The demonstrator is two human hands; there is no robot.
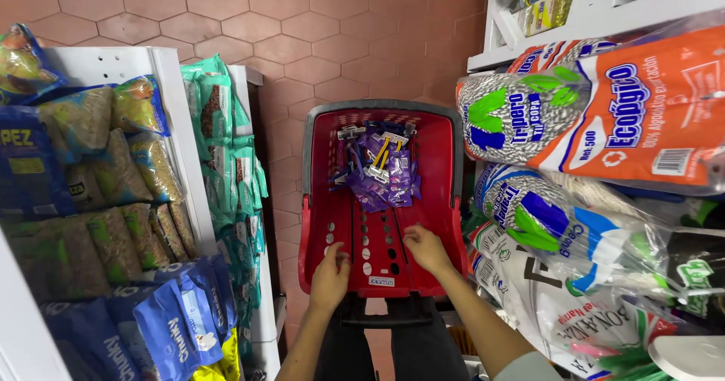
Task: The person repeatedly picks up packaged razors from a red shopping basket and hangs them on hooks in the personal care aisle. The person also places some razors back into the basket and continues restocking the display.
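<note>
resting in the red basket (317, 200), both hands (331, 274) (425, 249) hide their fingertips.

Basket (377, 264): red plastic showing smooth, slightly glossy; mop packs (604, 109): glossy film wrapping; floor (302, 33): tiles looking matt.

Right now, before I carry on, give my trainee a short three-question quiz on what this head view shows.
1. True or false: the red basket holds packaged razors.
2. Where do the left hand and the right hand rest? A) on the shelf of blue bags B) inside the basket at its near end C) on the mop packs
3. Fill in: the mop-head packs hang on the person's ____ side.

Key: 1 true; 2 B; 3 right.
</note>
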